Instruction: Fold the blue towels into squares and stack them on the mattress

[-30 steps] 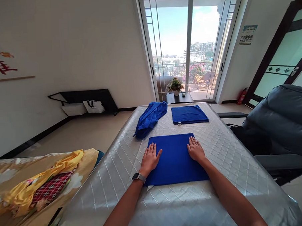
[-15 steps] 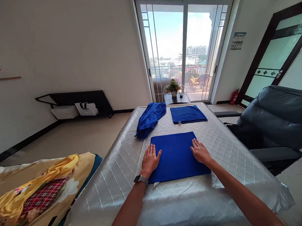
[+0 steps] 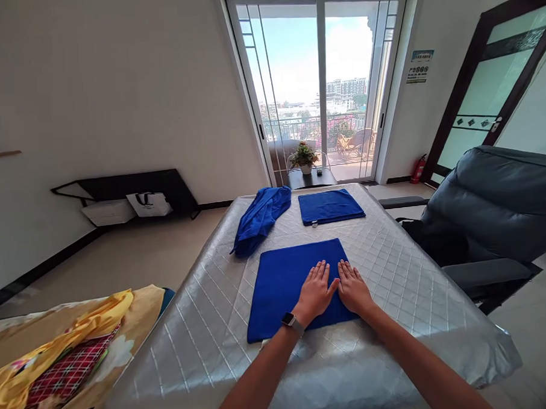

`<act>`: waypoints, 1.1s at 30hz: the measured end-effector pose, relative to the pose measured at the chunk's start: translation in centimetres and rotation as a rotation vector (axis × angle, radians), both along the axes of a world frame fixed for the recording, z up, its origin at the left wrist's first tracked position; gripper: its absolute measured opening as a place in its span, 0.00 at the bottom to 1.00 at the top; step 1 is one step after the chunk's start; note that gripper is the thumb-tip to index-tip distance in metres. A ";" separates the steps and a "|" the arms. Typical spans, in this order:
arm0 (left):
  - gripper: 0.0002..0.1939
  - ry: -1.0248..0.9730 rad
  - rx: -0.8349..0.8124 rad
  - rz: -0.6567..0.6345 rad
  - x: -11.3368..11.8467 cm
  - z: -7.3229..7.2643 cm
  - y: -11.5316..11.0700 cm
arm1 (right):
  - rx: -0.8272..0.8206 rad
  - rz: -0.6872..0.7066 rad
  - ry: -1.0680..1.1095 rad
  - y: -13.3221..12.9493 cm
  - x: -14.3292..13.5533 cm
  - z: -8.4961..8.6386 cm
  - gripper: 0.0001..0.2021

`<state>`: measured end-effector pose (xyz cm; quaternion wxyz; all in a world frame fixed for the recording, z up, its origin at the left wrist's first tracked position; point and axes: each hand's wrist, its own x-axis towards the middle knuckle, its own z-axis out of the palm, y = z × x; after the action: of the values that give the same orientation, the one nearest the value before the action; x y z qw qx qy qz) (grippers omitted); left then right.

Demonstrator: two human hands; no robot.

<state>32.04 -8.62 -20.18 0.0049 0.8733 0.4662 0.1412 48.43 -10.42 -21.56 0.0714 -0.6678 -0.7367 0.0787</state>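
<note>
A folded blue cloth (image 3: 280,282) lies flat on the silver quilted table cover (image 3: 206,328) in front of me. My left hand (image 3: 316,292) rests palm down on its right half, fingers stretched out, with a watch on the wrist. Close beside it, my right hand (image 3: 352,287) lies flat along the cloth's right edge, fingers extended. Neither hand grips anything. Beyond the cloth, a second folded blue cloth (image 3: 331,206) lies at the far right, and a crumpled blue cloth (image 3: 261,220) sits at the far left.
A dark recliner chair (image 3: 503,206) stands to the right of the table. At the lower left is a bed (image 3: 146,306) with a yellow cloth (image 3: 79,333) on it. A potted plant (image 3: 304,158) stands on a small table before the glass door.
My left hand has slid right across the cloth from its left edge to beside my right hand. The view has shifted slightly; my right hand remains near the cloth's right edge.
</note>
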 end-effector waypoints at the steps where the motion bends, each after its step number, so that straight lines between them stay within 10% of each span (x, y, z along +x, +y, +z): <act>1: 0.36 -0.007 -0.013 -0.022 1.5 -0.2 -0.2 | 0.002 0.007 -0.013 0.0 0.1 -0.1 0.31; 7: 0.35 0.002 -0.006 -0.002 1.6 -1.1 -0.6 | 0.016 0.000 -0.010 -0.1 0.1 0.1 0.32; 21: 0.40 0.045 -0.019 0.420 -17.1 -4.4 -4.5 | 0.020 -0.011 -0.013 -0.2 0.0 0.2 0.33; 33: 0.44 0.012 0.021 0.416 -17.7 -4.2 -5.1 | 0.015 -0.012 -0.056 -4.6 0.3 0.1 0.33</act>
<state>14.29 -13.74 -24.37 -0.0360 0.7589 0.6353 0.1388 48.74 -15.02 -21.43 0.0564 -0.6736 -0.7350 0.0539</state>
